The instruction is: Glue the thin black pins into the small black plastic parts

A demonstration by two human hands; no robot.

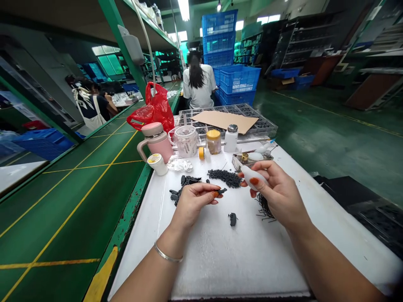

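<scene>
Pinched between the thumb and fingers of my left hand (200,198) is a small black plastic part (222,191). My right hand (278,191) is wrapped around a white squeeze bottle (251,175), its narrow end pointing up and left. Between the hands and beyond them lies a pile of tiny black pieces (225,178). Larger black parts (189,180) are heaped behind my left hand, which partly hides them. One loose black part (232,219) rests on the white tabletop (220,260). Beneath my right hand, a bundle of thin black pins (263,207) is partly covered.
A pink mug (159,144), a clear plastic jar (186,141), a yellow-lidded jar (213,141) and a white bottle (231,138) line the back. Behind them is a compartment tray (267,126) with cardboard (225,120) on top. A green conveyor (78,201) runs along the left. Another person (200,84) sits ahead.
</scene>
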